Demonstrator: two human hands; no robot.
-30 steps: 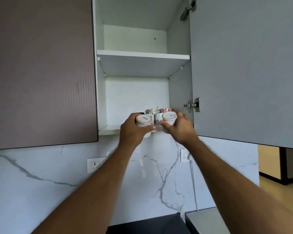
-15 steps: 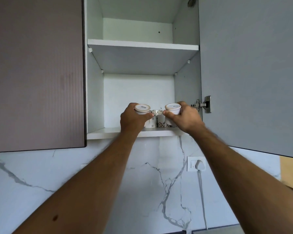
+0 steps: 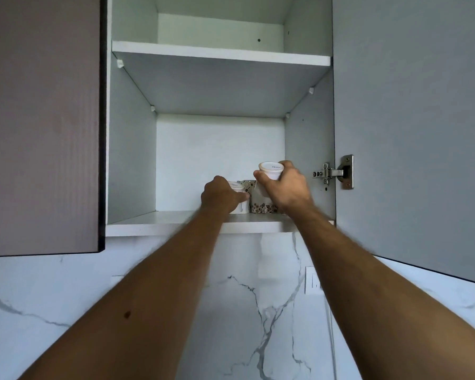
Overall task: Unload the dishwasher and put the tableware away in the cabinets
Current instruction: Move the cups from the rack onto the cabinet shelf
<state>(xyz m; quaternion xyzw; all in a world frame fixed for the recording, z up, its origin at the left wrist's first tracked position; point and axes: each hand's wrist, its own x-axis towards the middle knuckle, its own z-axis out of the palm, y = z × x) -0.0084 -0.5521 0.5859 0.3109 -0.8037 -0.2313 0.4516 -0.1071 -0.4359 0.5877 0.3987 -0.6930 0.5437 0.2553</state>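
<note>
Both arms reach up into an open wall cabinet. My left hand [image 3: 221,196] grips a white cup [image 3: 237,197] turned upside down, low over the bottom shelf [image 3: 154,224]. My right hand [image 3: 284,187] holds a second white cup [image 3: 270,171], also base up, raised above a patterned cup [image 3: 261,205] that stands on the shelf between the hands. Another patterned cup behind it is mostly hidden.
The cabinet's right door [image 3: 412,119] hangs open, its hinge [image 3: 333,172] near my right hand. A closed brown door [image 3: 41,119] is on the left. An upper shelf [image 3: 220,54] sits above. Marble backsplash [image 3: 244,311] with a wall socket [image 3: 313,281] lies below.
Both hands have moved deeper into the cabinet. The left cup has come down to the shelf, while the right cup has risen above the patterned cups. The view has tilted upward.
</note>
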